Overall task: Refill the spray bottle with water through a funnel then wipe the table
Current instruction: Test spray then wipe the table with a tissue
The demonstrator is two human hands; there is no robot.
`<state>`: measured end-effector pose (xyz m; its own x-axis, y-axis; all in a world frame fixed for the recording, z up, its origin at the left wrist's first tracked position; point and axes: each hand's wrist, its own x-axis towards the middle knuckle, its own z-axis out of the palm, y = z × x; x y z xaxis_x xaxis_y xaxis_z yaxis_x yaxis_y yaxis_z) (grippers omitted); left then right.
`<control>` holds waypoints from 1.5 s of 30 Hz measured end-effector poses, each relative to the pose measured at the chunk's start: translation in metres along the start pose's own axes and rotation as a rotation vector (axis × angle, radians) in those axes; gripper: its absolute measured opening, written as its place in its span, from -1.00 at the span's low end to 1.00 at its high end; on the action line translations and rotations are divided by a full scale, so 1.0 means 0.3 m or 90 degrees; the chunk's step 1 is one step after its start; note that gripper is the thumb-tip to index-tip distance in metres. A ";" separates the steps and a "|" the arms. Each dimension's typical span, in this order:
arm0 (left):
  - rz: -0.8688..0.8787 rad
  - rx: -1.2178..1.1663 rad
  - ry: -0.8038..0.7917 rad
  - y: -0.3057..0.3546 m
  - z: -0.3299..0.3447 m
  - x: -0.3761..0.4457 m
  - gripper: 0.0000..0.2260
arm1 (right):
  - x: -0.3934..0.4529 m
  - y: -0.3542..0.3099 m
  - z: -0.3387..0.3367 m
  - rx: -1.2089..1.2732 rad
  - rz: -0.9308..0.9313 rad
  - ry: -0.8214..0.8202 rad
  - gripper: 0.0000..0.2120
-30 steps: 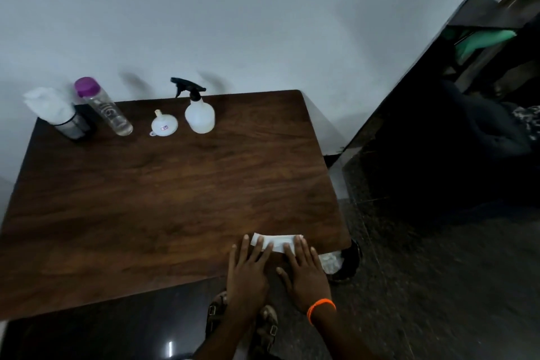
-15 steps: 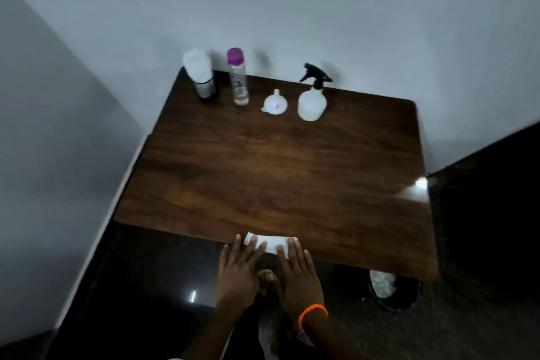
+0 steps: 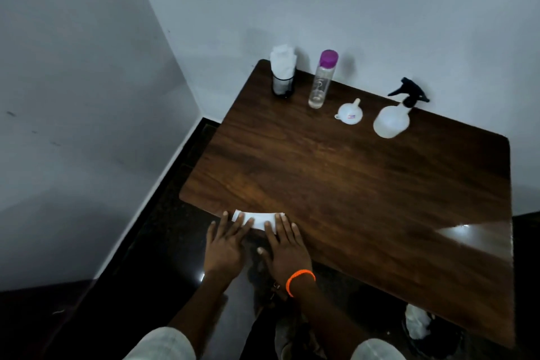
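Both hands flat at the near edge of the table (image 3: 365, 184), side by side, fingers straight and spread, gripping nothing. Left hand (image 3: 226, 245) and right hand (image 3: 287, 248) pressing on a folded white paper towel (image 3: 258, 220), fingertips on its two ends, palms hanging past the table edge. Orange band (image 3: 300, 280) round the right wrist.

Along the far edge of the table, well apart from the paper towel: spray bottle (image 3: 393, 120) with a black trigger head, standing upright nearest the far right corner. Just left of it, a small white funnel (image 3: 349, 113), lying mouth down with spout up. Further left, a clear water bottle (image 3: 321, 79) with a purple cap, upright. At the far left corner, a dark holder stuffed with white tissues (image 3: 283, 73).

Under the table's right side, a dark bin with white paper in it (image 3: 418, 324).
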<state>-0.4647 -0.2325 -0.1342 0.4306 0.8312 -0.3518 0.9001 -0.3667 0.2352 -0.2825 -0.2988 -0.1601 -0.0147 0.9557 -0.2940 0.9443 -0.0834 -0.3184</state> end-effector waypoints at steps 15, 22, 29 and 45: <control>-0.171 -0.250 0.102 -0.018 -0.227 0.238 -0.54 | 0.290 0.032 -0.285 0.271 0.215 0.133 -0.77; -0.219 -0.299 0.085 0.038 -0.229 0.258 -0.75 | 0.320 -0.052 -0.255 0.310 0.202 0.013 -0.63; -0.218 -0.307 0.085 0.023 -0.190 0.255 -0.60 | 0.348 -0.104 -0.232 0.291 0.197 0.003 -0.60; -0.253 -0.538 0.079 0.096 -0.172 0.307 -0.69 | 0.485 0.005 -0.011 0.693 0.292 -0.054 -0.58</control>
<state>-0.4024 -0.1450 -0.1132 0.0482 0.8864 -0.4605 0.6127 0.3378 0.7145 -0.2822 -0.1591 -0.2005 0.1914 0.7555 -0.6265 0.0903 -0.6492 -0.7553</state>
